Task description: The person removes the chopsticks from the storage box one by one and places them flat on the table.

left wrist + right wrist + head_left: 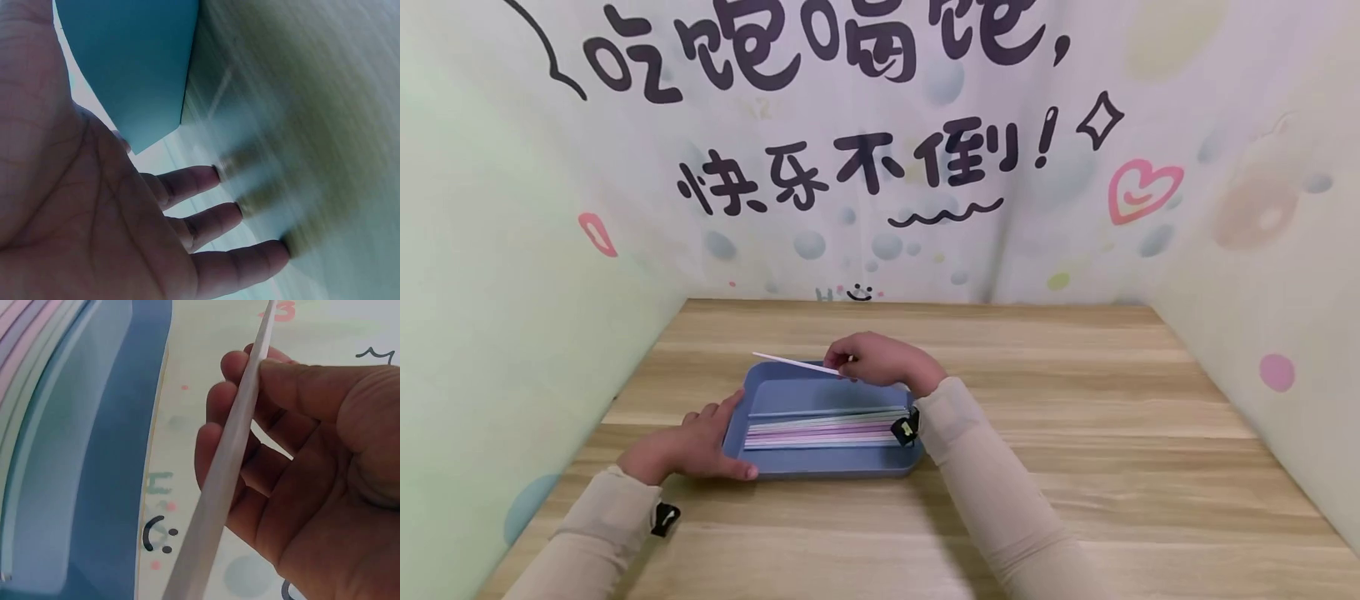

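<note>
A blue tray lies on the table, with a bundle of long pastel straws along its front half. My left hand rests against the tray's left end, thumb at the front left corner. In the left wrist view, three fingers extend past the tray's blue side, fairly straight; the index finger is mostly hidden. Above the tray's back edge, my right hand pinches a white straw that points left. The right wrist view shows the thumb pressing this straw against the curled fingertips.
The wooden table extends around the tray. A printed curtain with writing and bubbles hangs behind it, and pale walls stand on both sides. Each wrist wears a small black device, the right one overlapping the straw bundle's right end in the head view.
</note>
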Tool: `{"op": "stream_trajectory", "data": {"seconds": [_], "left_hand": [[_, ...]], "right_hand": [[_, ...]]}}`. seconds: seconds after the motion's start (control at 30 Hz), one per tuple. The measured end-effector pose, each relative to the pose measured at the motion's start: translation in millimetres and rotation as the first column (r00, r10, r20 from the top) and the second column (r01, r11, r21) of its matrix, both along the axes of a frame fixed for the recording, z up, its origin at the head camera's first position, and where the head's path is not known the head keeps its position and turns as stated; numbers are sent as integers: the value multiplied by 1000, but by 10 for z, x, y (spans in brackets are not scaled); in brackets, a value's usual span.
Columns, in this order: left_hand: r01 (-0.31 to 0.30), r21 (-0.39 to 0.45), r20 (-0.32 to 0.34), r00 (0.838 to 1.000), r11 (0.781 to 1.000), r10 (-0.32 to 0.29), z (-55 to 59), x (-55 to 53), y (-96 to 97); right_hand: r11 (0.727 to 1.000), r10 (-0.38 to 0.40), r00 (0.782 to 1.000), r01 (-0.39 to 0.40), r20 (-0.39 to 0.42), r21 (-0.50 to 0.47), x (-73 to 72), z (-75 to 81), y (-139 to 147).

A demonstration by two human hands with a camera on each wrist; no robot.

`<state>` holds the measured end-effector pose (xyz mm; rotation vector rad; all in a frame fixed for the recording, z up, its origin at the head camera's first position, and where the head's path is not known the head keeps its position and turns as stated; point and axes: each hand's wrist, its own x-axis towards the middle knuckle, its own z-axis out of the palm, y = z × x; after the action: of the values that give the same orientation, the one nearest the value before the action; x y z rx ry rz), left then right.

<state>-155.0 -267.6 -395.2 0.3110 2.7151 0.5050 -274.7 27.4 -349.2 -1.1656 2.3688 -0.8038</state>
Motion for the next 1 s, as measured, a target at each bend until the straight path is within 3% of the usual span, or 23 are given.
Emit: {"op": "stream_trajectory", "data": {"seconds": [0.27, 0.6, 0.8, 1.0], "left_hand": [[-1, -8, 11, 1000, 1000, 1, -71, 18, -10], [2, -25, -4, 1000, 1000, -2, -86, -3, -20], [2, -22, -10, 1000, 1000, -2, -23, 12, -11], [-2, -32, -12, 1000, 999, 1, 20, 25, 8]], "right_hand": [[997, -44, 999, 44, 4, 64, 27, -49, 217], [988, -72, 997, 71, 7, 137, -86, -88, 672], [982, -107, 993, 96, 57, 163, -167, -114, 965], [971, -137, 990, 127, 36, 200, -209, -166, 1240]]}}
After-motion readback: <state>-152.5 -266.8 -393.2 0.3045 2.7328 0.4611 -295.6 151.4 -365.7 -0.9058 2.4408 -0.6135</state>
